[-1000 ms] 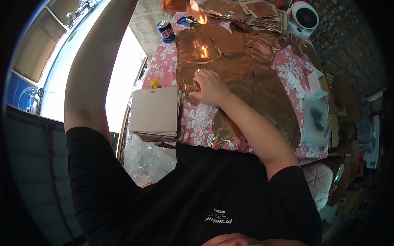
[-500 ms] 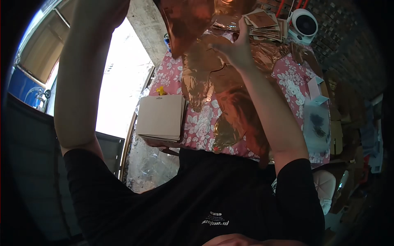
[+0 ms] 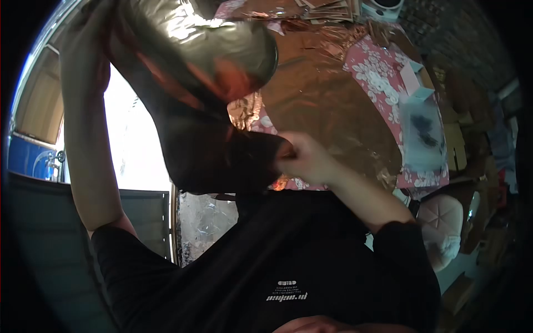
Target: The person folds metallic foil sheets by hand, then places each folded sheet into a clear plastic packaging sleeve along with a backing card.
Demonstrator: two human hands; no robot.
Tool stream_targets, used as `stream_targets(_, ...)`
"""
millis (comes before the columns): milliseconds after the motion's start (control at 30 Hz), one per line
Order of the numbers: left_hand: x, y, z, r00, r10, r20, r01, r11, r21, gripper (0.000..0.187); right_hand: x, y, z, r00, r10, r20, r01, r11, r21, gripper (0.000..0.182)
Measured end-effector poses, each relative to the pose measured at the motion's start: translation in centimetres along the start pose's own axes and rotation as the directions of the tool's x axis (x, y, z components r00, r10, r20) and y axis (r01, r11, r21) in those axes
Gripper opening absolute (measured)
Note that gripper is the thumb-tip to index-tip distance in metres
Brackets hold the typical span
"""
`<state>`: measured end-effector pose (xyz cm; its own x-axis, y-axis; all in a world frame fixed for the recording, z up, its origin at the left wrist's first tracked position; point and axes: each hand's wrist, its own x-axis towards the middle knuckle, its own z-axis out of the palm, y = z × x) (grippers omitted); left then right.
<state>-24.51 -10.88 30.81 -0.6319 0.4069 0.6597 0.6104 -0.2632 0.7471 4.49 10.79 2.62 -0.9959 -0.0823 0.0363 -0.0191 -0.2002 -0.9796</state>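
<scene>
A large shiny copper-coloured foil sheet (image 3: 205, 127) hangs in folds in front of me, raised at the left and catching bright light near its top. My left hand (image 3: 91, 22) is high at the upper left, dim and partly cut off, closed at the sheet's raised end. Low over the table's near edge, my right hand (image 3: 305, 157) pinches the sheet's lower right edge between thumb and fingers. Another copper foil piece (image 3: 333, 94) lies wrinkled across the table beyond my right hand. The raised sheet hides the table's left side.
A pink floral cloth (image 3: 380, 72) covers the table. Thin boards (image 3: 333, 10) are stacked at the back, beside a white round device (image 3: 383, 6). At the right lie a small open box (image 3: 417, 82) and a clear plastic bag (image 3: 425, 133). A padded stool (image 3: 440, 225) stands lower right.
My right hand has come down toward me and closed on the foil edge. The raised foil now spreads lower and leftward, covering the view of the board stack. My left hand has shifted left.
</scene>
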Motion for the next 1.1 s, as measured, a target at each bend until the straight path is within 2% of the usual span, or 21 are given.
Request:
stream_targets(33, -0.5, -1.4, 0.7, 1.0, -0.011, 0.012, 0.011, 1.0, -0.008, 0.032, -3.4, -0.7, 0.2, 0.996, 0.078, -0.051, -0.078, 0.997, -0.008, 0.034)
stream_targets(100, -1.8, -4.7, 2.0, 0.968, -0.24, 0.067, 0.234, 0.969, 0.081, 0.031, -8.6, 2.0, -0.2, 0.981, -0.058, -0.186, 0.049, 0.997, -0.052, 0.031)
stream_targets(167, -4.1, -7.3, 7.3, 0.953, -0.256, 0.161, 0.254, 0.967, 0.033, 0.028, -11.7, 0.1, 1.0, 0.933, -0.044, -0.358, 0.071, 0.996, 0.061, 0.023)
stream_targets(200, -4.9, -8.2, 9.6, 0.921, -0.324, 0.218, 0.329, 0.944, 0.013, 0.027, -13.9, 0.6, 0.4, 0.906, 0.025, -0.422, -0.06, 0.996, -0.07, 0.019)
stream_targets(233, -5.7, -9.1, 11.8, 0.881, -0.385, 0.277, 0.401, 0.916, -0.004, 0.026, -15.2, 0.7, 0.4, 0.9, 0.025, -0.435, -0.061, 0.996, -0.069, 0.019)
stream_targets(300, -6.9, -11.5, 16.3, 0.853, -0.413, 0.321, 0.442, 0.897, -0.022, 0.02, -17.6, 0.7, 0.4, 0.798, 0.078, -0.598, -0.004, 0.992, 0.123, 0.019)
stream_targets(333, -7.4, -13.1, 17.8, 0.817, -0.428, 0.387, 0.466, 0.885, -0.005, 0.023, -19.0, 1.8, 0.0, 0.77, 0.059, -0.635, -0.027, 0.998, 0.06, 0.019)
stream_targets(433, -9.0, -16.6, 23.5, 0.804, -0.437, 0.403, 0.33, 0.892, 0.31, 0.027, -21.7, 1.6, -0.2, 0.678, 0.046, -0.734, -0.011, 0.999, 0.053, 0.014)
stream_targets(467, -9.6, -17.5, 25.0, 0.797, -0.44, 0.414, 0.332, 0.891, 0.308, 0.027, -22.0, 1.4, -0.1, 0.613, 0.074, -0.787, -0.056, 0.997, 0.05, 0.013)
stream_targets(500, -10.1, -18.3, 26.5, 0.745, -0.469, 0.474, 0.363, 0.882, 0.302, 0.027, -22.5, 1.5, -0.1, 0.604, 0.081, -0.793, -0.058, 0.997, 0.058, 0.013)
stream_targets(533, -10.7, -19.0, 27.8, 0.69, -0.492, 0.531, 0.393, 0.87, 0.297, 0.027, -22.9, 1.5, -0.4, 0.548, 0.127, -0.827, -0.172, 0.984, 0.037, 0.012)
stream_targets(567, -11.2, -19.6, 29.0, 0.683, -0.491, 0.54, 0.392, 0.871, 0.296, 0.027, -23.2, 1.5, -0.6, 0.487, 0.162, -0.858, -0.283, 0.959, 0.021, 0.014)
stream_targets(600, -11.6, -20.0, 30.2, 0.685, -0.511, 0.519, 0.347, 0.855, 0.384, 0.029, -23.3, 1.8, -0.8, 0.462, 0.108, -0.88, -0.312, 0.949, -0.048, 0.019)
stream_targets(667, -11.7, -22.2, 31.9, 0.69, -0.509, 0.515, 0.193, 0.815, 0.546, 0.032, -23.8, 1.9, -1.3, 0.436, 0.119, -0.892, -0.362, 0.931, -0.053, 0.017)
stream_targets(700, -11.8, -23.5, 32.4, 0.688, -0.506, 0.52, 0.19, 0.817, 0.545, 0.032, -24.0, 1.9, -1.5, 0.417, 0.131, -0.899, -0.413, 0.909, -0.058, 0.015)
stream_targets(800, -12.1, -26.4, 33.8, 0.688, -0.512, 0.515, 0.223, 0.824, 0.522, 0.032, -24.4, 2.1, -2.1, 0.399, 0.084, -0.913, -0.381, 0.921, -0.081, 0.016)
stream_targets(867, -11.7, -27.7, 34.5, 0.732, -0.381, 0.565, 0.071, 0.867, 0.494, 0.032, -24.7, 2.4, -2.5, 0.392, 0.087, -0.916, -0.393, 0.916, -0.081, 0.015)
stream_targets(933, -11.7, -27.9, 34.9, 0.713, -0.442, 0.544, 0.141, 0.85, 0.507, 0.033, -25.1, 3.0, -3.2, 0.388, 0.09, -0.917, -0.406, 0.91, -0.082, 0.015)
stream_targets(1000, -11.9, -27.6, 35.2, 0.689, -0.505, 0.52, 0.212, 0.826, 0.521, 0.034, -25.4, 4.0, -3.8, 0.41, 0.007, -0.912, -0.422, 0.888, -0.183, 0.015)
stream_targets(1067, -12.2, -28.5, 35.4, 0.804, -0.307, 0.509, -0.024, 0.839, 0.544, 0.033, -25.0, 3.6, -3.8, 0.398, -0.013, -0.917, -0.432, 0.88, -0.2, 0.016)
stream_targets(1100, -12.2, -29.1, 35.5, 0.804, -0.308, 0.509, -0.022, 0.839, 0.544, 0.033, -24.9, 3.4, -3.8, 0.389, -0.033, -0.921, -0.443, 0.87, -0.218, 0.016)
